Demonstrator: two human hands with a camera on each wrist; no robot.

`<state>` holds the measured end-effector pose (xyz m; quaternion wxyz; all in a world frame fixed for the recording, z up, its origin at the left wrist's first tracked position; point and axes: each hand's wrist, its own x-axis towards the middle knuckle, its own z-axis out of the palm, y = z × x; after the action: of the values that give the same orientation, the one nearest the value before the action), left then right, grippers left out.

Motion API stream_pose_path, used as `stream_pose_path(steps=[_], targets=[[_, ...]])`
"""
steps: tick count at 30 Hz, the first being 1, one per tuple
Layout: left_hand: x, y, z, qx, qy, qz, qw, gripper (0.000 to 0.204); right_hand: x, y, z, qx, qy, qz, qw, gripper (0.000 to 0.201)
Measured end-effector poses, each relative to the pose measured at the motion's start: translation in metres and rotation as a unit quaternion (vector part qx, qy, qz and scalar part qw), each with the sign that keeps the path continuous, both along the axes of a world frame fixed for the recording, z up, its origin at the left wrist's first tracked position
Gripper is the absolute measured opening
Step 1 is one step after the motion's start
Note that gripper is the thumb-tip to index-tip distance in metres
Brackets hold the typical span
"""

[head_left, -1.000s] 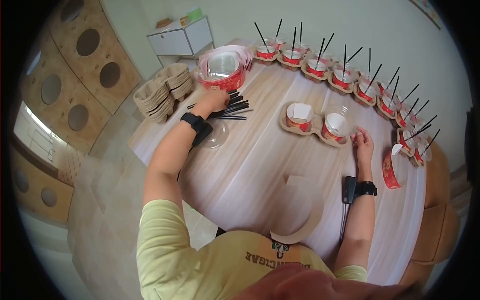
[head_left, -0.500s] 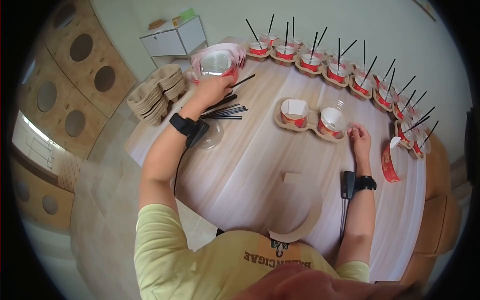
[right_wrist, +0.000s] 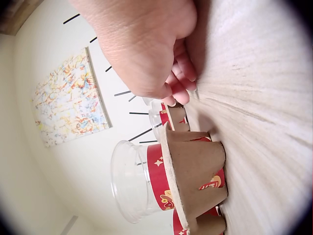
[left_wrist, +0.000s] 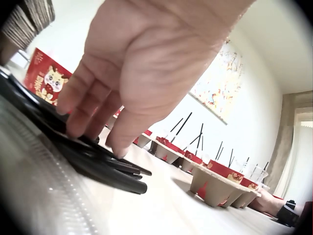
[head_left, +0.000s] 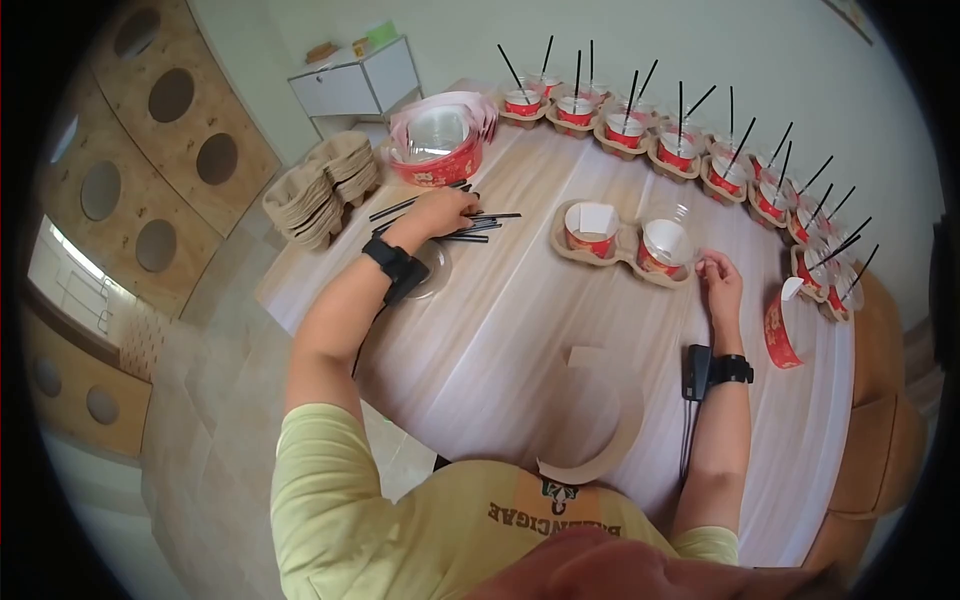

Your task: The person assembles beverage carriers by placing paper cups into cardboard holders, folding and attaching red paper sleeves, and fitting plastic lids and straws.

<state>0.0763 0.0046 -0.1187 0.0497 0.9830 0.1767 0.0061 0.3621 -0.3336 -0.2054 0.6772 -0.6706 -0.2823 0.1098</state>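
Observation:
My left hand [head_left: 440, 212] is over a loose pile of black straws [head_left: 470, 238] at the table's left. In the left wrist view its fingers reach down with the fingertips [left_wrist: 73, 127] right at the straws, the thumb apart from them. A clear plastic lid [head_left: 432, 270] lies under that wrist. Beside a pulp cup carrier [head_left: 625, 255] my right hand [head_left: 722, 285] rests on the table, its fingers loosely curled around nothing. Two clear cups with red sleeves sit in the carrier; the left cup [head_left: 590, 228] has a folded white piece on top.
A red-patterned tub [head_left: 440, 168] and stacked pulp carriers [head_left: 318, 190] stand at the back left. Carriers of cups with straws [head_left: 675, 150] line the far and right edges. A red sleeve strip [head_left: 780, 325] lies right, and a curved pale strip [head_left: 615, 440] near my body.
My left hand lifted toward the tub with a straw sticking out from it, then came back down over the pile. The straws now lie more spread out. My right hand stays by the carrier.

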Motion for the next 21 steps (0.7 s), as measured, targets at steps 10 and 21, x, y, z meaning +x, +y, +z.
stream_pose_path(steps=[10, 21], targets=[[-0.061, 0.018, 0.027, 0.023, -0.091, 0.118, 0.989, 0.017, 0.005, -0.001, -0.002, -0.010, 0.006, 0.005, 1.000, 0.018], [0.019, 0.122, 0.008, 0.071, -0.235, 0.340, 0.908, 0.019, 0.001, -0.002, 0.000, -0.004, 0.025, -0.005, 1.000, 0.017]])
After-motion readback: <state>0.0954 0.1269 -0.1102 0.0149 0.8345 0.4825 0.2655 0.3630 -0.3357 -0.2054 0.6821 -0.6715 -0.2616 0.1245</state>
